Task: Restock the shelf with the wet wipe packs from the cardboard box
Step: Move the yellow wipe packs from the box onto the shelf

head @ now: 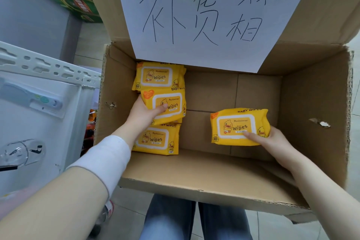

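Note:
An open cardboard box [315, 103] stands on the floor in front of me. Along its left side lie yellow wet wipe packs: one at the back [158, 76], one in the middle [171, 101] and one at the front [155, 139]. My left hand [145, 112] grips the middle pack, thumb on top, and the pack is tilted. My right hand [272, 139] holds another yellow pack [239, 125] over the right half of the box, thumb on its lower edge, fingers under it.
A white sheet with handwritten characters [194, 15] is stuck on the raised rear flap. A white metal shelf [44, 68] with hanging packaged items stands at the left. A green carton [74, 0] lies at the back left. My legs [194, 220] are below the box.

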The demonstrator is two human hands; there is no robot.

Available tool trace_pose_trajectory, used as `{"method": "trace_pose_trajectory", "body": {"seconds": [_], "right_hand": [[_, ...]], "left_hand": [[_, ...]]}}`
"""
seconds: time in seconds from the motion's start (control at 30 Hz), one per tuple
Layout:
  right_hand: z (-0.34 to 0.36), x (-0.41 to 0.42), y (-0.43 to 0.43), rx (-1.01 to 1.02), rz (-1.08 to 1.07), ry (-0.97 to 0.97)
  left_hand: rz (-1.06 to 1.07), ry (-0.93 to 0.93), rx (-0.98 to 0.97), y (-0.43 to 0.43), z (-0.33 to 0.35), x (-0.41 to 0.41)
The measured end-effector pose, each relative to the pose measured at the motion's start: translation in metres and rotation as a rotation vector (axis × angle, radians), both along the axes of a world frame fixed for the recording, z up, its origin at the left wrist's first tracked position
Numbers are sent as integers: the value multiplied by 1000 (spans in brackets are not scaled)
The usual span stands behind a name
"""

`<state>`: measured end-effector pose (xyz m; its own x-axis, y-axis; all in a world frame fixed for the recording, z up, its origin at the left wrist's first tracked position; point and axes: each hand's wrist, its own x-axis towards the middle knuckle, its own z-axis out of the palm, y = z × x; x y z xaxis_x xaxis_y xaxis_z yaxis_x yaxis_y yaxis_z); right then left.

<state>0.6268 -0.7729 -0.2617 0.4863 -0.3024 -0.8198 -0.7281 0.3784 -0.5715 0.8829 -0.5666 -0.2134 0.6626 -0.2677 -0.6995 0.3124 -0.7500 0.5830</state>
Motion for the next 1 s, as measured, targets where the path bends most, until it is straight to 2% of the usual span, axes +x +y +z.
{"method": "trace_pose_trajectory", "body": {"seconds": [0.27,0.4,0.5,0.73,0.83,1.0], "right_hand": [[37,18,13,14,15,-1],[108,31,32,12,55,-37],[167,40,53,42,86,-85],[303,58,135,52,317,-346],[366,62,186,90,420,-452],[462,65,291,106,650,-560]], "left_hand": [[10,6,-52,10,39,11],[46,-32,-62,25,112,14],[164,-92,-141,53,184,4],[427,-340,-333,173,338,-67],[562,-420,-457,237,404,-107],[740,-636,-540,366,509,-171]]}}
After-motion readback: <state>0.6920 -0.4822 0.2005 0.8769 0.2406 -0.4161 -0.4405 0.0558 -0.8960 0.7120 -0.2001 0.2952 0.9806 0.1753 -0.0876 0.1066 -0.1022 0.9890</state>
